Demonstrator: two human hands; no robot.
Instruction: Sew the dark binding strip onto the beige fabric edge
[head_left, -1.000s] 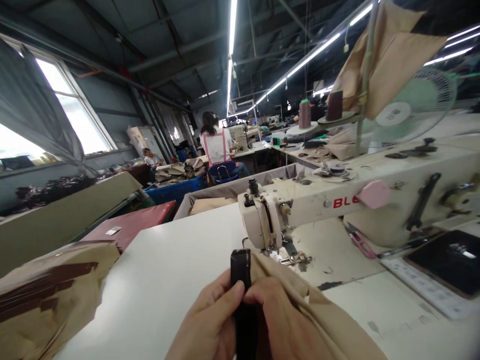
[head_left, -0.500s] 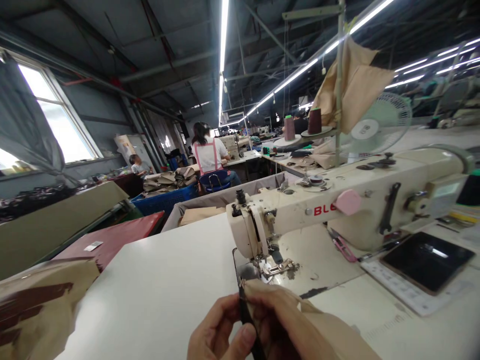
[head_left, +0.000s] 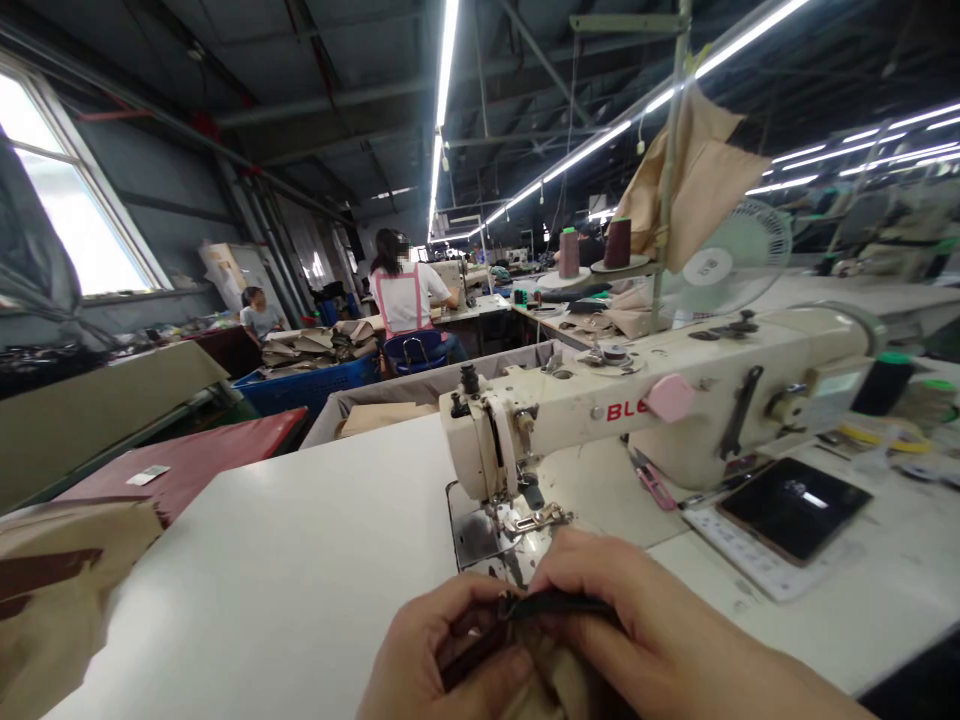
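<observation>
Both hands are together just in front of the sewing machine (head_left: 577, 410), below its needle area. My left hand (head_left: 442, 645) pinches the dark edge of a piece of tan fabric (head_left: 551, 675) between thumb and fingers. Opposite it, my right hand (head_left: 622, 610) is closed on the same fabric, with a dark strip (head_left: 566, 604) running under its fingers. The presser foot (head_left: 499, 515) and metal needle plate (head_left: 476, 538) stand a little beyond the fingertips, apart from the cloth. Part of the fabric is hidden behind the hands.
A black tablet-like device (head_left: 799, 505) and pink-handled snips (head_left: 654, 482) lie right of the machine head. Thread cones (head_left: 618, 244) stand behind it. Brown and tan fabric (head_left: 60, 610) lies at the left. A co-worker (head_left: 405, 285) sits ahead, near a blue crate (head_left: 307, 385).
The hands have drawn back slightly from the needle area. The dark strip has swung from upright to nearly level, and my right hand has turned with it. The view has shifted slightly.
</observation>
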